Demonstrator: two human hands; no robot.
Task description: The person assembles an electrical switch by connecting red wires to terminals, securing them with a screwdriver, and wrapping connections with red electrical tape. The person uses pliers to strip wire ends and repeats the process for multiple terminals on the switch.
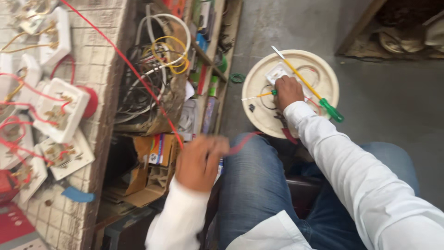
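Note:
My right hand (287, 91) reaches down to a round cream plate (259, 109) on the floor and closes on a small screwdriver with a green handle and yellow shaft (262, 95). A longer yellow screwdriver with a green handle (311, 88) lies across the plate beside a white switch piece (277, 72). My left hand (200, 162), blurred, is closed on a red wire (138, 76) that runs up over the wall board to the left.
A board at left carries several white switch plates (60, 109) wired in red and yellow. Shelves hold a tangle of cables (157, 69) and cardboard boxes (150, 169). My knees in blue jeans (252, 185) fill the foreground above grey concrete floor (393, 92).

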